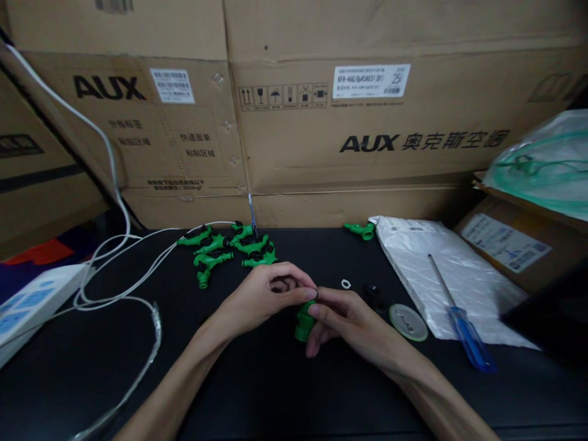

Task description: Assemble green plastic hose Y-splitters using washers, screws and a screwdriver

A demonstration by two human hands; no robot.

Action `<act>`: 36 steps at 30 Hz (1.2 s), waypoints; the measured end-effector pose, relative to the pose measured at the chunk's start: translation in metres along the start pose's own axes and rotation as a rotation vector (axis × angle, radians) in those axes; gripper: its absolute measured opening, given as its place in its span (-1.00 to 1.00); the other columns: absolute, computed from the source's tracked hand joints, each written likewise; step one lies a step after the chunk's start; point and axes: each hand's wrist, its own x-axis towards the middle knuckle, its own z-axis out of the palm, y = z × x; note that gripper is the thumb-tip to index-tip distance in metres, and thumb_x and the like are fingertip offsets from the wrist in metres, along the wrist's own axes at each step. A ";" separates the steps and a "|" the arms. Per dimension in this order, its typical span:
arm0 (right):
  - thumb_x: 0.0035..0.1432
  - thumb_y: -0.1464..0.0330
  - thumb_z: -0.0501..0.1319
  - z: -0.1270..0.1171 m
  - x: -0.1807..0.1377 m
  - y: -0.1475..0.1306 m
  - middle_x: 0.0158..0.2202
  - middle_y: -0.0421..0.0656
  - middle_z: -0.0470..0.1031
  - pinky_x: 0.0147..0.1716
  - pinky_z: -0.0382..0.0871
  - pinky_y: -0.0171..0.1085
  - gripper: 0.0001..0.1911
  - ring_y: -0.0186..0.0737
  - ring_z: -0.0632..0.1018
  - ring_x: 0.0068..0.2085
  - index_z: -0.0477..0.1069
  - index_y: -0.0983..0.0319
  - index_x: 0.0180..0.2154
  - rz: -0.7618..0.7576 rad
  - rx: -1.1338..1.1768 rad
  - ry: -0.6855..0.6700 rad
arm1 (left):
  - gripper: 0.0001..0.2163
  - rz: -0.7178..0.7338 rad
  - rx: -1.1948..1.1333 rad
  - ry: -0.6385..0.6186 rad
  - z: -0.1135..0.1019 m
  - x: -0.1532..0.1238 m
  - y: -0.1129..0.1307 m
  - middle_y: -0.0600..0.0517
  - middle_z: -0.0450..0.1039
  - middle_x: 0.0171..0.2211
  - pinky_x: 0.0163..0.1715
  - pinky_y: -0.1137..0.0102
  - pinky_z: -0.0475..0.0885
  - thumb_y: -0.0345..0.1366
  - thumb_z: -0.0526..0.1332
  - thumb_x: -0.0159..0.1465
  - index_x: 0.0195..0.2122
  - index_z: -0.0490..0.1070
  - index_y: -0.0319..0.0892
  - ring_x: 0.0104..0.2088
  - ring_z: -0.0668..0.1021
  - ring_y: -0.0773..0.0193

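Both hands meet over the middle of the black table (pixel 257 380). My right hand (pixel 349 321) grips a green plastic hose fitting (pixel 304 321), held upright with its lower end towards me. My left hand (pixel 269 294) is curled above it, its thumb and forefinger pinching a thin black ring (pixel 311 293) at the top of the fitting. A small white ring (pixel 346 283) lies on the table just beyond my right hand. Some small black parts (pixel 374 294) lie beside it.
Several green fittings (pixel 229 248) lie in a heap at the back, and one more green fitting (pixel 361 229) by a white plastic bag (pixel 441 275). A blue-handled screwdriver (pixel 459 318) rests on the bag, with a round lid (pixel 408 321) beside it. White cables (pixel 119 275) and a power strip (pixel 32 306) lie left. Cardboard boxes (pixel 294 122) form the back wall.
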 end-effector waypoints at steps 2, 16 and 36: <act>0.24 0.06 0.34 0.001 0.000 0.000 -0.40 -0.18 0.54 -0.34 0.57 -0.27 -0.58 -0.25 0.67 -0.41 0.48 0.30 -0.14 -0.011 0.026 0.001 | -0.79 -0.011 -0.001 -0.009 -0.001 0.000 0.000 0.11 0.53 -0.41 -0.32 0.43 0.37 -0.14 0.44 0.20 -0.25 0.62 -0.16 -0.36 0.50 0.33; 0.24 0.12 0.36 0.000 -0.003 -0.002 -0.35 -0.19 0.55 -0.27 0.56 -0.27 -0.61 -0.32 0.63 -0.38 0.55 0.30 -0.08 -0.007 0.046 0.014 | -0.88 -0.092 -0.089 -0.005 -0.003 -0.004 0.009 0.12 0.60 -0.48 -0.30 0.43 0.44 -0.25 0.46 0.14 -0.34 0.66 -0.17 -0.42 0.54 0.35; 0.41 0.02 0.12 0.004 -0.004 -0.005 -0.29 -0.17 0.53 -0.31 0.42 -0.27 -0.54 -0.33 0.55 -0.41 0.55 0.25 -0.06 -0.058 -0.124 0.063 | -0.68 -0.084 -0.017 -0.022 -0.002 -0.005 0.004 0.14 0.50 -0.43 -0.53 0.50 0.38 -0.14 0.40 0.23 -0.05 0.54 -0.15 -0.51 0.52 0.38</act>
